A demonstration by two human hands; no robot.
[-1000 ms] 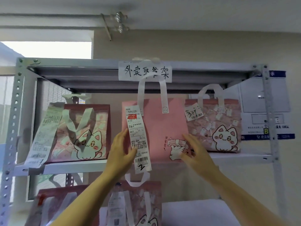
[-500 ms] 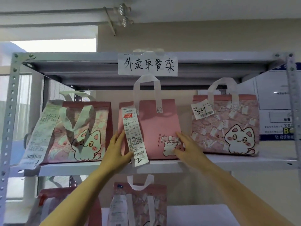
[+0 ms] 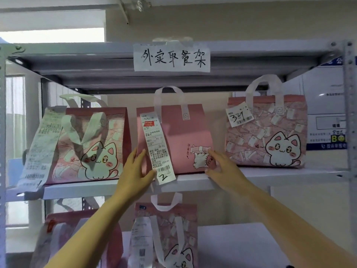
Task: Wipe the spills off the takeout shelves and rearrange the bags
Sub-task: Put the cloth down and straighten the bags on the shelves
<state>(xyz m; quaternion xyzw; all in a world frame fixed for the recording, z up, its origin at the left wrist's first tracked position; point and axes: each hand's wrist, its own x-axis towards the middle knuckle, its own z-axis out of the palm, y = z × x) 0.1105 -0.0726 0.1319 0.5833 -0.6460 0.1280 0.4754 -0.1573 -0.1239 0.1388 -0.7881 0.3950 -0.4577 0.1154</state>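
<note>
three takeout bags stand on the middle shelf of the metal rack. the plain pink bag is in the centre, near the front edge, upright, with a long receipt hanging over that edge. the left hand lies with straight fingers against its lower left corner - the thumb touches the receipt. the right hand presses spread fingers on its lower right corner. the cat bag stands at the left end, another cat bag at the right - what is inside them i cannot tell. a paper sign hangs on the top shelf edge.
</note>
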